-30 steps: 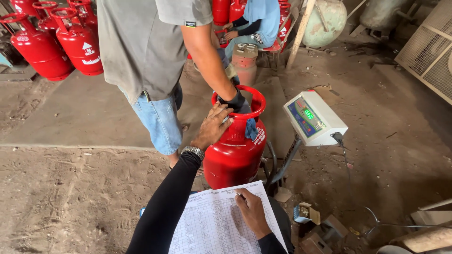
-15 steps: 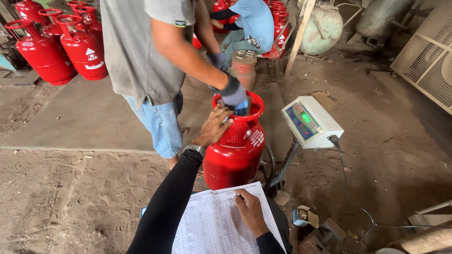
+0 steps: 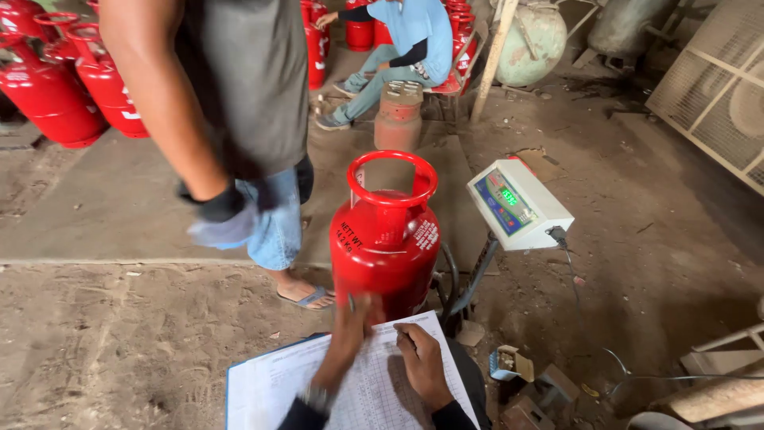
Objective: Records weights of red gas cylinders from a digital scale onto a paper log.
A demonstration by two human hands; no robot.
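Already on the scale, red cylinder [image 3: 384, 239]; below it right hand [image 3: 423, 366] grips pen on log sheet [image 3: 270, 382], left hand [image 3: 344, 342] blurred, grip unclear; entries partly done

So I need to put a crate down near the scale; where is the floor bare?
Bare dirt floor right of the scale display, and dirt left of the red cylinder. Crowded: rubble by the right hand, and cylinders far left.

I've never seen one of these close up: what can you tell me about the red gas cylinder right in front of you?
The red gas cylinder stands upright on the dirt floor by a scale display. It looks like painted metal, with a ring-shaped collar on top and white lettering. The left hand, blurred over the paper sheet, overlaps its lower front; contact is unclear.
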